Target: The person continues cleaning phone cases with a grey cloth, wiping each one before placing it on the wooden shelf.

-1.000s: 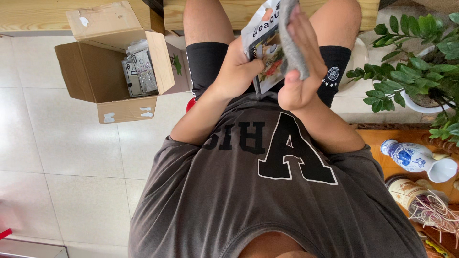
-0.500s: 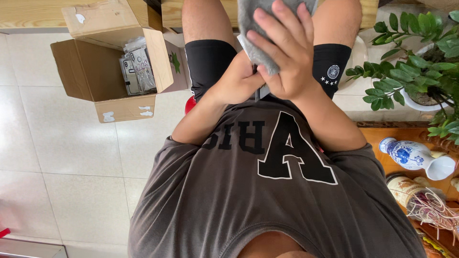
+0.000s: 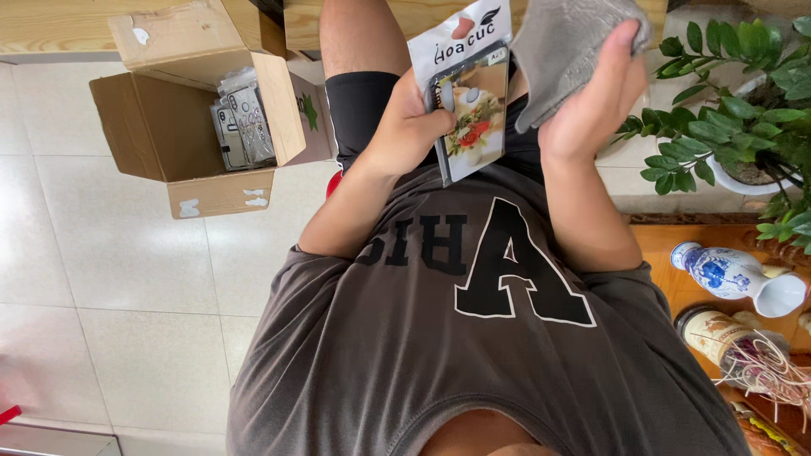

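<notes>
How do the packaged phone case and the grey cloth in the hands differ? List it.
The packaged phone case is flat, stiff and glossy with a colourful flower picture; the grey cloth is soft, crumpled and plain. The left hand grips the case upright; the right hand holds the cloth bunched beside it. Both are held up before the chest.

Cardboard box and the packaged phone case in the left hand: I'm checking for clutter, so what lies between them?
In the head view, only the person's bare thigh and black shorts lie between the cardboard box and the packaged phone case held by the left hand.

Glossy plastic packet (image 3: 466,93); matt grey cloth (image 3: 562,42); cardboard box (image 3: 160,127).
</notes>
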